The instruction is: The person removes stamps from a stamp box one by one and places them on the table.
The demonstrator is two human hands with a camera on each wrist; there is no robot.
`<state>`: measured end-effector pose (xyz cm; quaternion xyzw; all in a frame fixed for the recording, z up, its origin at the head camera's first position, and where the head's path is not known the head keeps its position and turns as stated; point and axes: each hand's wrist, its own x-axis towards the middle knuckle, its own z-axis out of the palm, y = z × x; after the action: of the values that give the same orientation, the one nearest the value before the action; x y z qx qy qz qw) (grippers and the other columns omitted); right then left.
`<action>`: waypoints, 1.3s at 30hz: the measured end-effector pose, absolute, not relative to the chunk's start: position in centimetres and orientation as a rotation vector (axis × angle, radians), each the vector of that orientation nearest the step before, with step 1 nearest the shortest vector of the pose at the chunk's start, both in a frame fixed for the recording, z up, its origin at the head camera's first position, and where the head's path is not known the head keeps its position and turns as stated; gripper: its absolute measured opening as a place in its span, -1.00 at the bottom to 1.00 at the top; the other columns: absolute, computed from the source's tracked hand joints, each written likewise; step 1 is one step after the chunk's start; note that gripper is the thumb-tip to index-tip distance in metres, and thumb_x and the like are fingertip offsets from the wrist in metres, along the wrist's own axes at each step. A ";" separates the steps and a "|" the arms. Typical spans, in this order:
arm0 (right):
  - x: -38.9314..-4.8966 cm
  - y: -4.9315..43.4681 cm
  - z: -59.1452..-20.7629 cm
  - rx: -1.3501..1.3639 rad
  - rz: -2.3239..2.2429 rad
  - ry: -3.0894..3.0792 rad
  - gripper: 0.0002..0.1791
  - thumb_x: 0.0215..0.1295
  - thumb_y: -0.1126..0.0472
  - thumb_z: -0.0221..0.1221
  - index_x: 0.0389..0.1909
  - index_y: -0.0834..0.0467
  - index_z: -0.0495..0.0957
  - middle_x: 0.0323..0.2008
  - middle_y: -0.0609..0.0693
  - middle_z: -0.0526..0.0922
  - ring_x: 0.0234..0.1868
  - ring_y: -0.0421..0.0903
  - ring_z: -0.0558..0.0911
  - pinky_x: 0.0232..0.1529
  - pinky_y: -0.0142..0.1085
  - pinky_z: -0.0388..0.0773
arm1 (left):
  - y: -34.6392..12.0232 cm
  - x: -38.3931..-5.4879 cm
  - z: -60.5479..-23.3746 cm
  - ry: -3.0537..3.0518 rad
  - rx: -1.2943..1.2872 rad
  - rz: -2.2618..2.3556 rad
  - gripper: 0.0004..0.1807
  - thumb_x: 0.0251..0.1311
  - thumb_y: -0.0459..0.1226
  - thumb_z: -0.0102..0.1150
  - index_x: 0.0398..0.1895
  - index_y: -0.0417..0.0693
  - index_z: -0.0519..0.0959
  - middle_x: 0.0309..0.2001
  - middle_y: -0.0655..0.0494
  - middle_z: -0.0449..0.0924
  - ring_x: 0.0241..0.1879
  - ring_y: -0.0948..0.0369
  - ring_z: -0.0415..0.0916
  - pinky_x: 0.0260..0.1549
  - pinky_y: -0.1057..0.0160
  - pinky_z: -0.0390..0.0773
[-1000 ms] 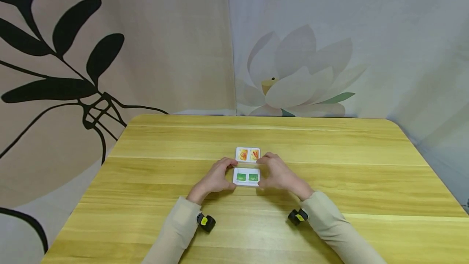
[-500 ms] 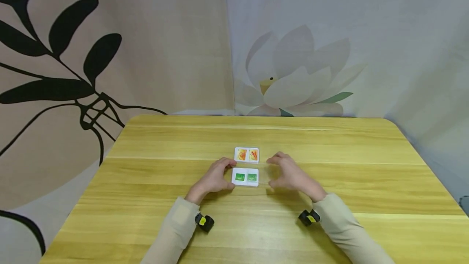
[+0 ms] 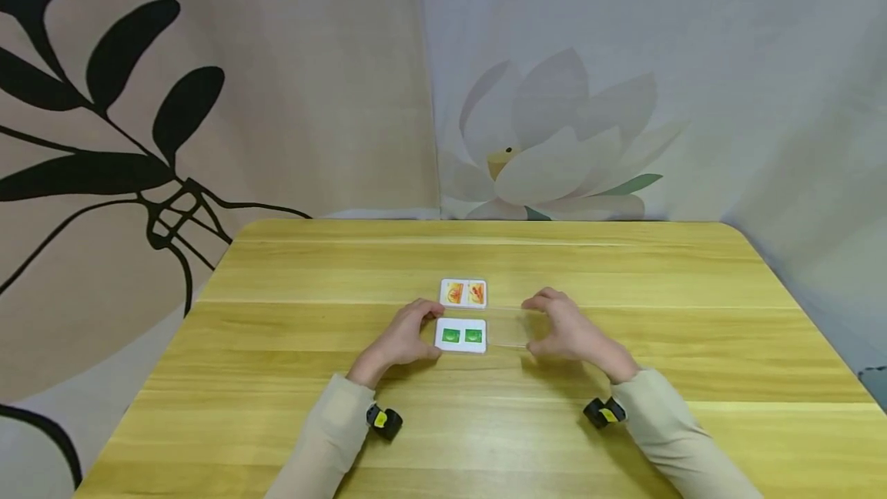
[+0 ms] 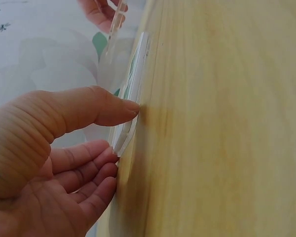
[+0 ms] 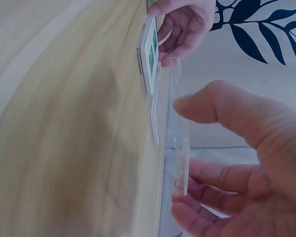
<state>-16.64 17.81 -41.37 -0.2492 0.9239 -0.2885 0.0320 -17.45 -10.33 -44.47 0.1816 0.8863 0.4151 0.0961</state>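
Two hands (image 3: 398,336) (image 3: 570,333): L grips tile (image 3: 462,336), R prob. cover (image 5: 183,133).

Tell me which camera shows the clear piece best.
The right wrist view: the clear piece appears close up there, its edge distinct in the right hand. The head view shows only faint outlines; the left wrist view catches part of it near the top.

Left sleeve: long, plain beige cloth sleeve (image 3: 320,433), loosely cut, softly folded near the cuff
Right sleeve: matching long beige cloth sleeve (image 3: 675,433), creased along the forearm
Left wrist: small, boxy black camera (image 3: 391,426) bearing a bright yellow patch (image 3: 380,420)
Right wrist: second boxy black camera (image 3: 594,413), likewise marked in yellow
Hands: left hand (image 3: 400,336) and right hand (image 3: 574,333) both bare, creased at the finger joints
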 end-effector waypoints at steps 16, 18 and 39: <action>-16.0 21.1 -41.4 -0.754 -0.853 2.883 -0.40 -0.17 0.30 0.39 -0.03 0.44 0.49 -0.10 0.19 0.49 -0.06 0.17 0.47 -0.04 0.04 0.47 | -10.3 -17.4 -44.4 2.609 0.521 1.237 -0.33 -0.28 -0.52 0.41 0.06 -0.31 0.44 -0.02 -0.06 0.46 0.04 0.01 0.38 0.11 0.04 0.39; -16.0 21.4 -41.3 -0.753 -0.851 2.890 -0.40 -0.18 0.30 0.39 -0.03 0.44 0.49 -0.11 0.19 0.49 -0.07 0.17 0.47 -0.04 0.05 0.47 | -10.3 -17.4 -44.4 2.609 0.518 1.240 -0.33 -0.29 -0.52 0.41 0.06 -0.31 0.45 -0.02 -0.06 0.46 0.03 0.01 0.38 0.11 0.05 0.39; -15.6 24.4 -42.1 -0.870 -0.826 2.892 -0.41 -0.19 0.32 0.40 -0.04 0.42 0.50 -0.13 0.16 0.52 -0.11 0.13 0.51 -0.12 -0.01 0.52 | -10.3 -17.4 -44.3 2.609 0.517 1.242 -0.34 -0.27 -0.52 0.41 0.06 -0.30 0.45 -0.01 -0.05 0.46 0.03 0.02 0.38 0.10 0.06 0.39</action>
<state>-15.58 24.41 -42.08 -0.2779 0.9236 -0.2639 0.0052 -17.44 -10.30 -44.34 0.1751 0.8841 0.4208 0.1031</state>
